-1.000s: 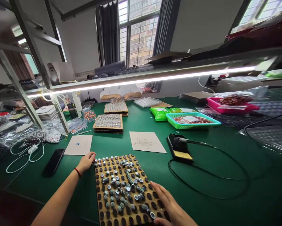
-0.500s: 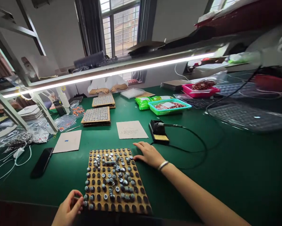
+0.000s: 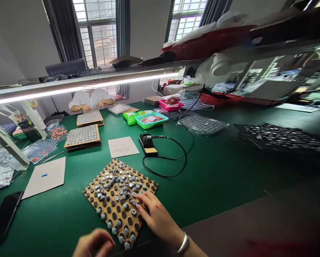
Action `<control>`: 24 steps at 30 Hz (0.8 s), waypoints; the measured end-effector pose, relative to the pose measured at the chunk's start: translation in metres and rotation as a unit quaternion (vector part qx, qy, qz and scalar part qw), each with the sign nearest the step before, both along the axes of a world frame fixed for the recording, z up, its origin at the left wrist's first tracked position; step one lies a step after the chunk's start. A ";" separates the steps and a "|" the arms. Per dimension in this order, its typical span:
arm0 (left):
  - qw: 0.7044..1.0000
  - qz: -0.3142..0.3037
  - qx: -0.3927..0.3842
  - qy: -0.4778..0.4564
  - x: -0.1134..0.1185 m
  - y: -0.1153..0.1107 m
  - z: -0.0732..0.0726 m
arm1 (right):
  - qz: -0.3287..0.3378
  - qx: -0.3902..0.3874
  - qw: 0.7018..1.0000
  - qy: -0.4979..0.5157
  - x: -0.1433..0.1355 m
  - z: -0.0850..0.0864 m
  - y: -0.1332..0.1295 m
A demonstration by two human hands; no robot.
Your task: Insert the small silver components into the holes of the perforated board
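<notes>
A square tan board (image 3: pixel 93 201) lies turned cornerwise on the green table in front of me. Dark round spots or pegs stand on it in rows. Small silvery round metal pieces (image 3: pixel 121 178) sit loose over its middle, some in short rows on their sides, and others are on the spots along the near edge. My right hand (image 3: pixel 156 216), a silver bangle at its wrist, reaches over the board's right side. Its thumb and index fingertips are apart, beside a short row of pieces (image 3: pixel 133 202). My left hand (image 3: pixel 95 243), blurred, is by the near corner with fingers loosely curled; no piece shows in it.
Behind the board are a soldering iron in its stand (image 3: pixel 148 144), its looping cable and a card (image 3: pixel 123 147). To the left lie another card (image 3: pixel 49 175) and a phone (image 3: pixel 5 217). Farther back are filled boards (image 3: pixel 82 137), a teal basket (image 3: pixel 151 125) and another person (image 3: pixel 91 100).
The board has turned cornerwise. My right hand has moved from its far right corner to the pieces on its right side. My left hand has shifted toward the near corner. The view has swung right.
</notes>
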State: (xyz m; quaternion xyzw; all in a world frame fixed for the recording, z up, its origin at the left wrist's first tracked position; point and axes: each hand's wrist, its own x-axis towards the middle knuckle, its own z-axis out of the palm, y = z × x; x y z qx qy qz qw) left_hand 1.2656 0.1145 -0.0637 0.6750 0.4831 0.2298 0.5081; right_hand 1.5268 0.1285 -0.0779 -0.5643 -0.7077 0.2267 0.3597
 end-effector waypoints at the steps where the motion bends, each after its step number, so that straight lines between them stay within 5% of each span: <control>1: 0.994 0.062 0.082 0.029 -0.010 0.021 0.011 | -0.001 -0.002 1.000 0.002 -0.001 -0.001 0.002; 4: 0.970 0.165 0.152 0.092 -0.034 0.087 0.031 | -0.005 -0.001 1.000 -0.003 -0.003 -0.004 0.006; 8: 0.978 0.151 0.120 0.083 -0.039 0.134 0.028 | -0.008 0.010 1.000 -0.022 -0.007 -0.005 0.008; 20: 0.983 0.141 0.017 0.116 -0.044 0.072 0.032 | 0.052 -0.041 0.994 -0.082 0.012 0.007 0.012; 24: 0.976 0.194 0.067 0.071 -0.027 0.049 0.034 | 0.095 -0.032 0.990 -0.100 0.019 0.008 0.017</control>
